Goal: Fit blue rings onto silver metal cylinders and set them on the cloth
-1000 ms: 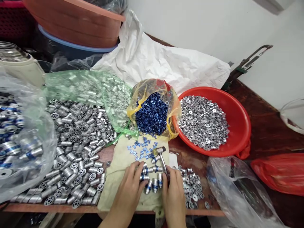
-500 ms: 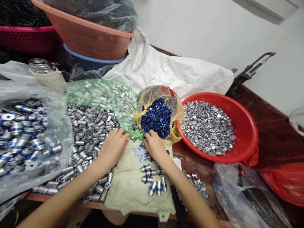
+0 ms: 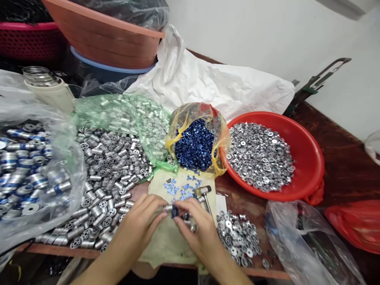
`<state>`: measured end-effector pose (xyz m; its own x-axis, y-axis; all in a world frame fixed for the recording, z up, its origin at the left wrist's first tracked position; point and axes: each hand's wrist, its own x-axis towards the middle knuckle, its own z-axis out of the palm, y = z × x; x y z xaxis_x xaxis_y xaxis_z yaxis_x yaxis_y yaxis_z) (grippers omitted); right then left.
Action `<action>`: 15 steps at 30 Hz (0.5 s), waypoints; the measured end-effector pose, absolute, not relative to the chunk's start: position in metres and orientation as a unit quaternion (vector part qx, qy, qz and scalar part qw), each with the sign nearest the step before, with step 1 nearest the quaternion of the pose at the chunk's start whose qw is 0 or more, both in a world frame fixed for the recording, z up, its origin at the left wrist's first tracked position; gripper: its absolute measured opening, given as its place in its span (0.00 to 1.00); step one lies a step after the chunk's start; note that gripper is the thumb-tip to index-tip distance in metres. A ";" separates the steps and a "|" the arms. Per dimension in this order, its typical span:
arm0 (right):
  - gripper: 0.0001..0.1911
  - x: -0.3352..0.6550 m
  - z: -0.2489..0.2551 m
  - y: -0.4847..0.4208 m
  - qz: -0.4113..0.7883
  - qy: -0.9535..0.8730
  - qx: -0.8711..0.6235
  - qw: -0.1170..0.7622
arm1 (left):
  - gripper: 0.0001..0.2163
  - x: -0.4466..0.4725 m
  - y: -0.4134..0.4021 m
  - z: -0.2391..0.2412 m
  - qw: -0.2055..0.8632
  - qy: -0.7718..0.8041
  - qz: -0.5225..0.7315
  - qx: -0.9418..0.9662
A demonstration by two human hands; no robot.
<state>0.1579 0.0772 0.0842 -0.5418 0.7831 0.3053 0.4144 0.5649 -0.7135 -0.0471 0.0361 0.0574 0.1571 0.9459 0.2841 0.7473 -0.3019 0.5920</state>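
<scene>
At the front edge of the surface (image 3: pixel 335 170), our left hand (image 3: pixel 139 223) pinches a metal spool (image 3: pixel 168 207) lying left to right; our right hand (image 3: pixel 198 231) pinches a blue ring (image 3: pixel 174 212) against its right end.

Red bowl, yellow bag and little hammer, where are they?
red bowl (image 3: pixel 308 158), head view, bare inner wall on the right.
yellow bag (image 3: pixel 175 132), head view, its left plastic wall.
hammer (image 3: pixel 202 190), head view, its metal head.
</scene>
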 end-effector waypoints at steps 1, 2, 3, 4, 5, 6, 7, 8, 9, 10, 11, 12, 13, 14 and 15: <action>0.15 0.160 0.084 0.067 0.326 -0.811 -0.357 0.331 | 0.07 -0.042 0.029 0.057 0.195 0.550 0.346 0.734; 0.16 0.161 0.082 0.058 0.348 -0.795 -0.360 0.342 | 0.07 -0.037 0.022 0.055 0.226 0.535 0.374 0.723; 0.16 0.162 0.080 0.049 0.361 -0.782 -0.371 0.347 | 0.07 -0.033 0.018 0.053 0.250 0.522 0.391 0.716; 0.15 0.164 0.077 0.042 0.368 -0.770 -0.384 0.353 | 0.07 -0.028 0.014 0.051 0.272 0.511 0.401 0.710; 0.15 0.165 0.074 0.035 0.372 -0.758 -0.397 0.359 | 0.07 -0.023 0.010 0.049 0.294 0.503 0.406 0.704; 0.14 0.166 0.071 0.028 0.369 -0.750 -0.410 0.365 | 0.07 -0.019 0.007 0.047 0.317 0.498 0.406 0.698; 0.14 0.167 0.068 0.022 0.359 -0.744 -0.423 0.372 | 0.07 -0.015 0.004 0.046 0.339 0.495 0.404 0.690; 0.13 0.168 0.066 0.016 0.344 -0.741 -0.436 0.376 | 0.08 -0.011 0.001 0.044 0.361 0.491 0.401 0.683; 0.13 0.172 0.064 0.012 0.330 -0.744 -0.445 0.373 | 0.08 -0.007 -0.001 0.043 0.379 0.488 0.401 0.676; 0.13 0.177 0.062 0.010 0.317 -0.753 -0.450 0.362 | 0.08 -0.005 -0.004 0.041 0.391 0.489 0.404 0.667; 0.15 0.185 0.061 0.010 0.299 -0.763 -0.457 0.346 | 0.08 -0.003 -0.005 0.039 0.399 0.492 0.409 0.657; 0.16 0.197 0.060 0.013 0.270 -0.773 -0.469 0.330 | 0.07 -0.002 -0.006 0.038 0.400 0.500 0.416 0.646; 0.17 0.211 0.058 0.018 0.231 -0.780 -0.490 0.314 | 0.07 -0.003 -0.007 0.036 0.398 0.510 0.422 0.635; 0.16 0.228 0.056 0.024 0.176 -0.775 -0.527 0.302 | 0.07 -0.004 -0.008 0.034 0.392 0.525 0.428 0.622; 0.12 0.246 0.052 0.032 0.109 -0.761 -0.567 0.295 | 0.07 -0.005 -0.008 0.032 0.385 0.542 0.435 0.607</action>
<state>0.2458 0.0325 0.0523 -0.1832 0.9276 0.3256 0.7986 0.3336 -0.5009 -0.0054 -0.0082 0.0323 0.0335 0.9934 0.1093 0.3232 -0.1143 0.9394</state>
